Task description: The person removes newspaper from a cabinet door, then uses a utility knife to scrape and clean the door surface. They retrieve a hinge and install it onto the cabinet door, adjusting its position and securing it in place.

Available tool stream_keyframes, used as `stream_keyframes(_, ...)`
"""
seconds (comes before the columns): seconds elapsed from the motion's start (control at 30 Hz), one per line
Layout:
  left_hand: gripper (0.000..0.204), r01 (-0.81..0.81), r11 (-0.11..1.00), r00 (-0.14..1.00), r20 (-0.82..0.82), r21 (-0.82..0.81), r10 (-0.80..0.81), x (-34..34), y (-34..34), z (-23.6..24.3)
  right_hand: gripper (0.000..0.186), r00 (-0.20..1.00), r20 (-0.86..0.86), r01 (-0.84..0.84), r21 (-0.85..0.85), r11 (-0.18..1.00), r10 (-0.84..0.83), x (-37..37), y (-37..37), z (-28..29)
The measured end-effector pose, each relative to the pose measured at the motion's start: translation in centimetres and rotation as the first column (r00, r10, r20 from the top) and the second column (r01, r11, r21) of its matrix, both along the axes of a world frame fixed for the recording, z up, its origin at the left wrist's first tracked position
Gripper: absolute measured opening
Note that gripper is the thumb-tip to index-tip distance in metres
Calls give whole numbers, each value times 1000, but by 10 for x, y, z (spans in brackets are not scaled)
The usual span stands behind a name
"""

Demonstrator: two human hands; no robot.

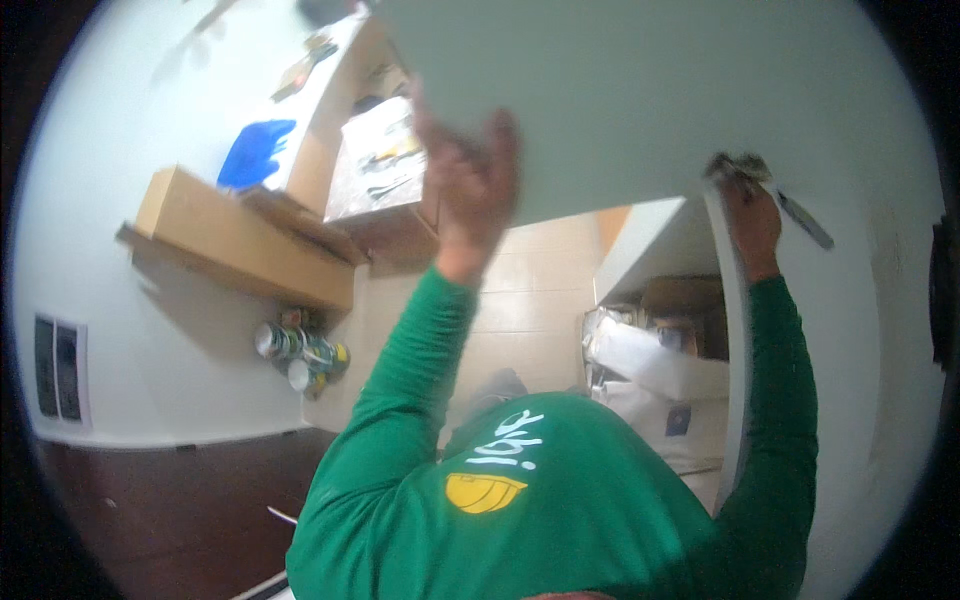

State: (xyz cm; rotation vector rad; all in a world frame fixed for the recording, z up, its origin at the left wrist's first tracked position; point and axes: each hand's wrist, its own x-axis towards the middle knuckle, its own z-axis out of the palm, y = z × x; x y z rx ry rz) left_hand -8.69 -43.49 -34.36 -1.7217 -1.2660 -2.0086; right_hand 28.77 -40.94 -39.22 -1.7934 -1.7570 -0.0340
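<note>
My left hand (468, 190), in a green sleeve, is raised in front of a broad pale grey-green surface (620, 100). Its fingers are apart and slightly smeared by motion; nothing shows in them. Whether it touches the surface's left edge, I cannot tell. My right hand (755, 225) is up at the right, by the top of a narrow pale upright edge (738, 330). Its fingers are closed around a long narrow tool (805, 218) with a greyish end that slants out to the right. A crumpled dark-and-light bit (745, 168) sits at the fingertips, too blurred to name.
Left of me are a long cardboard box (250, 240), a blue sheet-like thing (255, 152) and a wooden unit (335, 110) with papers (385, 150). Several paint cans (305, 355) stand by the wall. Low at the right, a compartment holds white sheets (650, 360). Tiled floor (525, 280) lies between.
</note>
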Motion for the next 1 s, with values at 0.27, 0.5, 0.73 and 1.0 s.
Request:
stream_keyframes(0.27,79,295,947,955,-12,127,-296,-4,-11,2,49,992,-124,-20,-94,995,8,-6,-6,11)
stream_keyframes(0.5,79,382,921,922,33,76,-385,-13,-15,8,39,998,-41,37,-110,993,-42,23,2,2)
stream_keyframes(0.73,78,411,908,911,12,82,-413,-25,-14,4,37,974,-222,-62,-88,994,41,23,3,-8)
stream_keyframes(1.0,77,439,896,898,-10,73,-439,-19,-11,-11,35,998,-53,37,-12,999,-38,34,7,-22)
